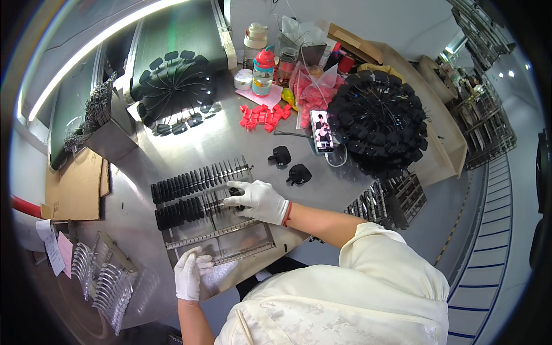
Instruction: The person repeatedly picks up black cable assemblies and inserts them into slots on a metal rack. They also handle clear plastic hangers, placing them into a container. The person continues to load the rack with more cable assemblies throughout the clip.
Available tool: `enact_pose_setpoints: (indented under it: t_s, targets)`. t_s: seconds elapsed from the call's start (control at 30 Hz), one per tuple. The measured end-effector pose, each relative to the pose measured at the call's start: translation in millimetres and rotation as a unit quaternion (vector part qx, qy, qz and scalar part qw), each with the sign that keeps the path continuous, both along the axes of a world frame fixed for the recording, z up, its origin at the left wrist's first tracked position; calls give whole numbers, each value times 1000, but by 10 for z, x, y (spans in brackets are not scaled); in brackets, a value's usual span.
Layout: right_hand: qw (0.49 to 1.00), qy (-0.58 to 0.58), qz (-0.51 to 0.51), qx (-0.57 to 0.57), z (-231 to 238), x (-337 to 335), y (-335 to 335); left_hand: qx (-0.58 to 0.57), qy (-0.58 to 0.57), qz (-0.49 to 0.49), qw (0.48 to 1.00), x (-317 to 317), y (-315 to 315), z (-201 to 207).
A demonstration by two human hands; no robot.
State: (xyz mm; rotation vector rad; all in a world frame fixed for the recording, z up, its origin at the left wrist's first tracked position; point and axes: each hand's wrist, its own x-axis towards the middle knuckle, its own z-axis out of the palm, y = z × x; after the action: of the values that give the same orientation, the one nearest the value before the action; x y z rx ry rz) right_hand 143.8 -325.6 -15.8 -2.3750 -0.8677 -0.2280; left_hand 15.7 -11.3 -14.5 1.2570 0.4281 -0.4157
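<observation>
A metal rack (230, 234) lies in front of me, with two rows of thin black parts (183, 185) standing side by side in its upper half. My right hand (263, 201), in a white glove, is over the right end of these rows, its fingers closed round a small black part (234, 192), mostly hidden. At the rack's near left corner is my left hand (190, 275), also gloved, fingers apart and fingertips at the rack's edge. Beyond the right hand, two loose black pieces (280, 155) lie on the metal table (213, 132).
Red clips (261, 118), a bottle (263, 73) and a phone (322, 131) lie or stand farther back. A large heap of black parts (379, 121) sits at right, a black fan-shaped bundle (175, 89) at far left. Curved metal pieces (112, 290) lie at near left.
</observation>
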Motion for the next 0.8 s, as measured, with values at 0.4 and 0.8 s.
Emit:
enact_pose_setpoints:
  t_s: [0.4,0.8]
  targets:
    - [992,-12,-77,-98,186,-66,-466,7,-10,19,1000,-31,87,84]
    - [972,195,-78,107,157,9,-443,573,-463,-256,626,878,-1010,416]
